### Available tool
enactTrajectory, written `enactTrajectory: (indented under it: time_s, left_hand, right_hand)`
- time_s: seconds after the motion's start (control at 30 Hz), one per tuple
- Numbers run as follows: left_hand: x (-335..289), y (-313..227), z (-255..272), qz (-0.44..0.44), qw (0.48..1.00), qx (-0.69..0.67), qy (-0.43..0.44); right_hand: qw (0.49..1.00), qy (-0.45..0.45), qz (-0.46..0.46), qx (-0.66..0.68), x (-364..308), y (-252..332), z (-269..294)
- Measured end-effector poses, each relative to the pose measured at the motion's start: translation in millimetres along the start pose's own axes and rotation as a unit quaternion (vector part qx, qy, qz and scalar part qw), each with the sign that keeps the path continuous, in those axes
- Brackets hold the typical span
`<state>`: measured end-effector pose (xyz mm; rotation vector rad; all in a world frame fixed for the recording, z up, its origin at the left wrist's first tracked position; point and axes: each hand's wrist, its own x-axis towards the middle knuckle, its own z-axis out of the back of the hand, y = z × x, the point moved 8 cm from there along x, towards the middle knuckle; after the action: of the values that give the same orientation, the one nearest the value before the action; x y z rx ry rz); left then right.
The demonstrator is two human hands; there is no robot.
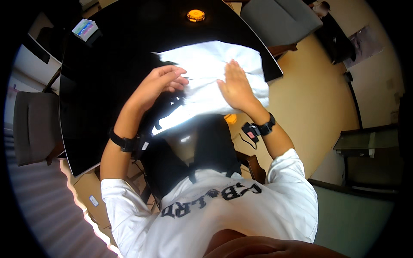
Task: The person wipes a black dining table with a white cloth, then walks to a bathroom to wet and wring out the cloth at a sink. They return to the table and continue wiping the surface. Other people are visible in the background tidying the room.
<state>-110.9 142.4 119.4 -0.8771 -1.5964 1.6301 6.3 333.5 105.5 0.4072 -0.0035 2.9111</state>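
Note:
A white cloth (206,56), perhaps a garment, is spread over the near right part of a glossy black table (124,30). Its surface has soft creases, and dark patches show along its left side. My right hand (236,86) lies flat on the cloth's right half, fingers stretched forward and thumb out to the left. At the cloth's left edge is my left hand (165,81), its fingers loosely bent and apart, with nothing visible in them. Whether its fingertips touch the fabric I cannot tell. The cloth's lower edge reaches the table's front, above my lap.
A glowing orange round lamp (195,15) and a small box-shaped stand with a coloured face (85,29) are on the table's far part. Grey chairs stand at the left (36,127) and the far right (282,21). Black bands circle both my wrists.

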Motion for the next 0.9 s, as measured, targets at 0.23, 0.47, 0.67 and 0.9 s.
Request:
enactTrajectory:
  time_s: [0.23, 0.47, 0.67, 0.9]
  left_hand:
    - [15.6, 30.7, 19.2, 0.011, 0.969, -0.246, 0.013]
    - [12.5, 36.0, 8.9, -0.043, 0.976, -0.206, 0.059]
    - [12.1, 40.4, 1.4, -0.101, 0.982, -0.158, 0.028]
    - [13.3, 33.5, -6.5, -0.121, 0.979, -0.154, 0.057]
  right_hand:
    - [0.974, 0.047, -0.213, -0.057, 9.5, -99.8, -1.1]
    - [0.959, 0.065, -0.263, -0.083, 43.0, -127.3, -11.7]
    - [0.994, -0.044, -0.084, -0.047, 100.2, -122.1, -43.8]
    - [0.998, -0.039, 0.041, -0.019, 192.4, -29.0, -79.6]
